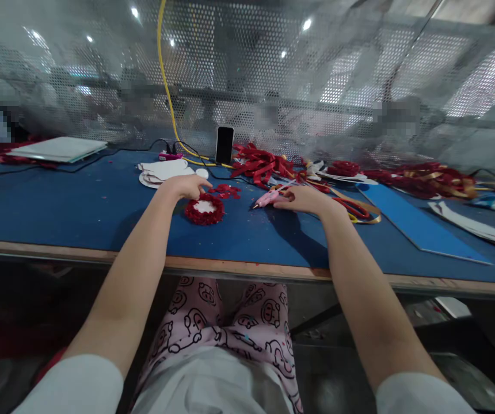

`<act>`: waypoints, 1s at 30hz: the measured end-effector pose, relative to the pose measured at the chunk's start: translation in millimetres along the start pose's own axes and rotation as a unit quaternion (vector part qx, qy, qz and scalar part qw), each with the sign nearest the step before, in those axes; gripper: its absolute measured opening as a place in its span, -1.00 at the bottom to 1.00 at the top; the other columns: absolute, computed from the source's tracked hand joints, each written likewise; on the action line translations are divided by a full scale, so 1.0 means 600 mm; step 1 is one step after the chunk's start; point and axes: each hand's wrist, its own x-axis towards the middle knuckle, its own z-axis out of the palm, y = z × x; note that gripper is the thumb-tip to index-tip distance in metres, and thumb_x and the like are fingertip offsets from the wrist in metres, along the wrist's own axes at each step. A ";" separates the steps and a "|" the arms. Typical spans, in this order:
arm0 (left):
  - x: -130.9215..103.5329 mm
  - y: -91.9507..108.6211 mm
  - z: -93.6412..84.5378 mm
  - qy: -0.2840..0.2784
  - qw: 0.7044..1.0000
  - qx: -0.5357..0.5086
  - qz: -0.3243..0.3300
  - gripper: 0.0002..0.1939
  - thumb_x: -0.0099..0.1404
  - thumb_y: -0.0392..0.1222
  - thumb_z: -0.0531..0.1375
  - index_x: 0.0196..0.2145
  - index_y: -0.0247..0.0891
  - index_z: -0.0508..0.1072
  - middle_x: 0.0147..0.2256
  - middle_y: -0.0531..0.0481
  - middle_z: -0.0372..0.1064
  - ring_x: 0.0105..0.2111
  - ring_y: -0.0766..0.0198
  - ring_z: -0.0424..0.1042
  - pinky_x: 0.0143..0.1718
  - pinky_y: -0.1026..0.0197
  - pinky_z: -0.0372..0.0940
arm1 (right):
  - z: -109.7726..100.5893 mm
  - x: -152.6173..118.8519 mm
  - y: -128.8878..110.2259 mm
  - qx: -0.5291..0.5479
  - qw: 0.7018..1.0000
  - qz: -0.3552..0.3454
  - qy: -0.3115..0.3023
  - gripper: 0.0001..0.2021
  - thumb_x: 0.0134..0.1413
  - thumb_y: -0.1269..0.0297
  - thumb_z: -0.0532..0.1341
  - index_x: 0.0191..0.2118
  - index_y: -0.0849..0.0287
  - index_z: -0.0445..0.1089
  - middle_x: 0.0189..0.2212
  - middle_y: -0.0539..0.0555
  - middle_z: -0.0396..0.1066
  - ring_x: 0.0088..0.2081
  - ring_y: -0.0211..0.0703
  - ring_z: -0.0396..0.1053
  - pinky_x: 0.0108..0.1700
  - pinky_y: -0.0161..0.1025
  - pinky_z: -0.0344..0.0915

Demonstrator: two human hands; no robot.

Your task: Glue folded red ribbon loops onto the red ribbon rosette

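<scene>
Presently, the red rosette (205, 209) lies on the blue table (75, 210), just beside the left hand (188, 186); the right hand (303, 199) is at the pink glue gun (267, 198). Whether either hand grips, one cannot tell.

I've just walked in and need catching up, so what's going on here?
At a blue-topped table, a person's left hand is at the far edge of a round, ruffled dark-red piece with a white centre; contact is unclear. The right hand is at what looks like a pink glue gun, its grip partly hidden. Loose shiny red ribbon lies behind.
</scene>
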 end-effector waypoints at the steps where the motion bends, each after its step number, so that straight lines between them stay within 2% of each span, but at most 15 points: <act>1: 0.005 -0.006 0.002 0.015 1.000 0.024 -0.002 -0.11 -0.03 -0.38 0.15 0.33 -0.20 0.37 0.14 -0.22 0.50 0.01 0.03 0.52 -0.07 0.20 0.37 | 0.003 0.003 0.006 0.001 1.000 -0.003 -0.024 -0.55 0.01 -0.22 0.29 -0.43 0.12 0.43 -0.47 0.10 0.46 -0.42 -0.09 0.34 -0.35 -0.19 0.12; 3: 0.015 -0.013 0.007 0.054 0.996 0.064 -0.015 -0.20 -0.03 -0.41 0.16 0.23 -0.21 0.49 0.13 -0.24 0.50 0.03 -0.01 0.51 -0.04 0.18 0.35 | 0.009 0.011 0.011 0.005 0.998 -0.018 -0.054 -0.58 0.00 -0.18 0.30 -0.45 0.12 0.38 -0.46 0.10 0.45 -0.43 -0.10 0.33 -0.36 -0.19 0.11; 5: 0.023 -0.012 0.016 0.098 0.992 0.079 -0.027 -0.30 0.03 -0.40 0.17 0.16 -0.18 0.55 0.12 -0.23 0.51 0.04 0.00 0.50 0.00 0.16 0.33 | 0.014 0.017 0.011 0.011 0.998 -0.028 -0.054 -0.66 0.02 -0.07 0.29 -0.45 0.11 0.36 -0.43 0.10 0.45 -0.42 -0.10 0.33 -0.37 -0.19 0.10; 8: 0.030 0.007 0.035 0.172 0.983 0.070 -0.006 -0.47 0.18 -0.30 0.16 0.11 -0.22 0.58 0.07 -0.26 0.53 0.00 0.01 0.48 0.06 0.10 0.30 | 0.016 0.018 0.006 0.024 0.999 -0.039 -0.021 -0.77 0.03 0.06 0.26 -0.38 0.12 0.37 -0.38 0.12 0.47 -0.40 -0.08 0.35 -0.36 -0.18 0.12; 10: 0.031 0.028 0.049 0.204 0.977 0.063 0.028 -0.55 0.29 -0.16 0.15 0.08 -0.23 0.59 0.05 -0.27 0.53 0.00 0.00 0.45 0.10 0.06 0.28 | 0.015 0.015 0.003 0.031 0.999 -0.029 0.022 -0.76 0.05 0.06 0.25 -0.31 0.14 0.38 -0.33 0.16 0.49 -0.37 -0.05 0.37 -0.35 -0.17 0.14; 13: 0.029 0.058 0.066 0.196 0.976 0.082 0.041 -0.59 0.36 0.00 0.14 0.01 -0.21 0.63 0.00 -0.25 0.54 0.02 -0.05 0.42 0.09 0.01 0.28 | 0.016 0.011 -0.005 0.028 0.994 0.018 0.102 -0.66 0.08 0.00 0.24 -0.18 0.18 0.39 -0.25 0.23 0.51 -0.31 0.04 0.41 -0.33 -0.15 0.18; 18: 0.034 0.071 0.078 0.184 0.982 0.045 0.024 -0.67 0.36 -0.08 0.19 -0.06 -0.24 0.65 -0.02 -0.28 0.54 0.03 -0.08 0.42 0.09 -0.03 0.27 | 0.030 0.014 -0.023 0.041 0.976 0.043 0.212 -0.49 0.05 0.00 0.29 0.05 0.19 0.33 -0.08 0.30 0.50 -0.11 0.22 0.45 -0.21 -0.08 0.28; 22: 0.042 0.066 0.079 0.205 0.978 -0.015 0.038 -0.80 0.26 -0.15 0.27 -0.21 -0.22 0.67 -0.17 -0.23 0.57 0.00 -0.05 0.43 0.10 -0.03 0.24 | 0.039 0.021 -0.029 0.049 0.967 0.044 0.245 -0.54 0.09 -0.01 0.27 0.01 0.19 0.35 -0.08 0.33 0.49 -0.08 0.26 0.44 -0.16 -0.01 0.32; 25: 0.041 0.065 0.074 0.212 0.976 -0.012 0.041 -0.80 0.25 -0.18 0.26 -0.23 -0.24 0.68 -0.20 -0.24 0.58 -0.03 -0.07 0.45 0.08 -0.06 0.26 | 0.042 0.025 -0.026 0.048 0.962 0.037 0.266 -0.57 0.11 0.01 0.25 -0.01 0.20 0.36 -0.10 0.36 0.48 -0.05 0.27 0.42 -0.11 0.03 0.32; 28: 0.031 0.065 0.063 0.220 0.973 -0.044 0.052 -0.79 0.22 -0.15 0.29 -0.24 -0.23 0.69 -0.22 -0.20 0.59 -0.07 -0.04 0.48 0.05 -0.02 0.30 | 0.043 0.028 -0.022 0.051 0.957 0.044 0.281 -0.55 0.13 0.02 0.22 0.02 0.22 0.35 -0.08 0.37 0.48 -0.02 0.29 0.41 -0.07 0.06 0.32; 30: 0.020 0.069 0.054 0.202 0.972 -0.096 0.074 -0.79 0.18 -0.10 0.33 -0.26 -0.21 0.69 -0.26 -0.16 0.60 -0.13 0.02 0.50 0.01 0.03 0.32 | 0.043 0.030 -0.019 0.055 0.955 0.047 0.287 -0.54 0.13 0.02 0.22 0.04 0.22 0.33 -0.08 0.36 0.47 -0.01 0.29 0.40 -0.07 0.06 0.32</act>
